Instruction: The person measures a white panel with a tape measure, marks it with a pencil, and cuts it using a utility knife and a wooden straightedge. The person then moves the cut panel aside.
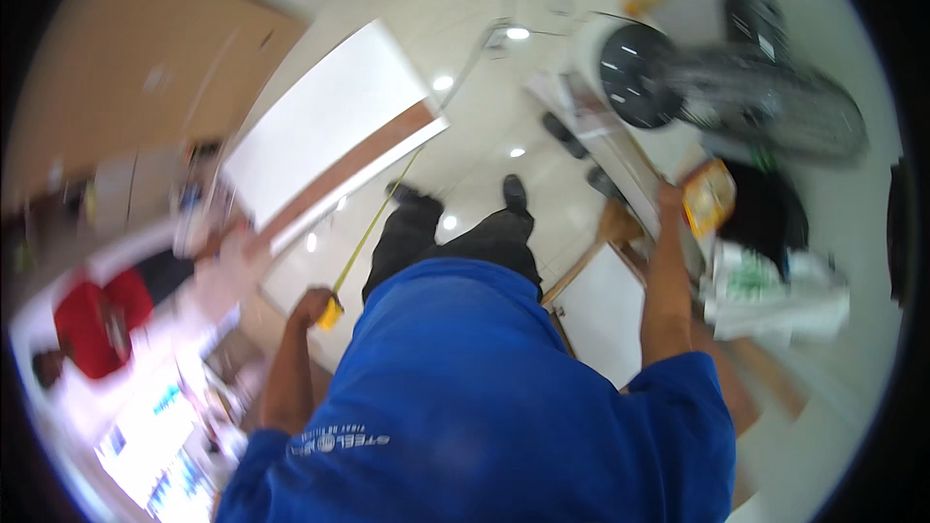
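My left hand, low at left, grips a yellow tape measure, its thin yellow blade stretched up toward a white panel with a brown strip along one edge. On the right, my right hand is raised at the edge of a long pale board, beside a yellow package; motion blur hides whether its fingers grip anything. Below that hand a white cabinet piece with wooden edges stands by my legs.
A co-worker in a red top is at the far left, near a large brown board. A pedestal fan, wrapped bundle, black bag and white sacks crowd the right. Sandals lie on the tiled floor.
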Action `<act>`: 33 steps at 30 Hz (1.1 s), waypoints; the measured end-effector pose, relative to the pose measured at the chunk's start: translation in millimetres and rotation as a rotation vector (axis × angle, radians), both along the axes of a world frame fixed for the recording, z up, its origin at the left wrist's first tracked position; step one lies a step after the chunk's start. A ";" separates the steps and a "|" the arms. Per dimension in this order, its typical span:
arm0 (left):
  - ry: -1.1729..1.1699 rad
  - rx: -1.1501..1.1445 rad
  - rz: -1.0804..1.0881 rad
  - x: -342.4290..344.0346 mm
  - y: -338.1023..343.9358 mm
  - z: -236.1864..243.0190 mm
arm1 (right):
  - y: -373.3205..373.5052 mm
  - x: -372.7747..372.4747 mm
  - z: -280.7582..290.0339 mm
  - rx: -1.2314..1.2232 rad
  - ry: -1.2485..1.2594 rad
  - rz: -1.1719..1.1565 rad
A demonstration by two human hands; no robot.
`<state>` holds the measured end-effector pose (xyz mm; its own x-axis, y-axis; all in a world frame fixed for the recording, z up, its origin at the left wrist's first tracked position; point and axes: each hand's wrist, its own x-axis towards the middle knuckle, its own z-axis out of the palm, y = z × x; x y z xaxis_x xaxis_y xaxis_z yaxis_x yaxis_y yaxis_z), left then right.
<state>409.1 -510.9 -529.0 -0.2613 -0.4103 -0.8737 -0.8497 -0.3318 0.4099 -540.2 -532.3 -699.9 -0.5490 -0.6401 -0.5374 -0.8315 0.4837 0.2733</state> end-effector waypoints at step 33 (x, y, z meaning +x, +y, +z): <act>-0.379 -0.050 0.680 -65.6 336.5 -44.7 | 115.3 109.9 4.7 0.118 -0.049 0.657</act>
<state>343.5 -174.4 -573.6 0.3746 -0.4147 -0.8293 -0.5513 -0.8188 0.1604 -430.3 -417.0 -695.2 -0.0385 -0.7688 -0.6383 -0.9558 -0.1579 0.2478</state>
